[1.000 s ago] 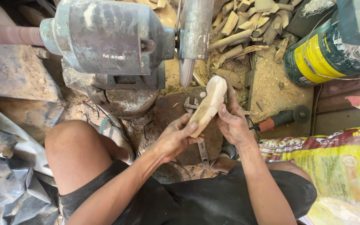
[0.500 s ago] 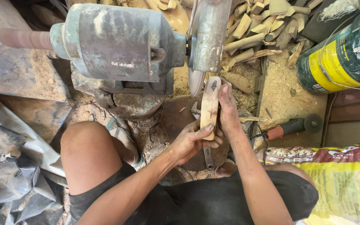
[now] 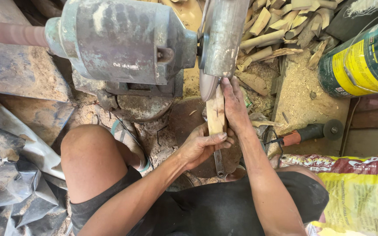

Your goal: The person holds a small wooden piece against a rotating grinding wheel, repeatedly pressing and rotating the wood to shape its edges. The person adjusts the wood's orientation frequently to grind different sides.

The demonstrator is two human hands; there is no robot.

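Note:
I hold a pale wooden piece (image 3: 215,114) on edge, its far end against the spinning disc (image 3: 207,85) of a grey-green bench motor (image 3: 123,39). My left hand (image 3: 202,146) grips the near end from below. My right hand (image 3: 233,107) lies along the right side of the piece, fingertips close to the disc guard (image 3: 224,35). A metal wrench (image 3: 218,162) lies on the ground under my hands.
Wood offcuts (image 3: 276,30) and sawdust (image 3: 302,87) pile up behind the disc. A green and yellow can (image 3: 359,61) lies at right, an angle grinder (image 3: 311,131) beside a printed sack (image 3: 355,192). My left knee (image 3: 90,157) and crumpled plastic sheet (image 3: 9,183) are at left.
The wooden piece has been turned from flat and tilted to on edge and pushed forward to the disc. Both hands moved with it; the camera has come closer.

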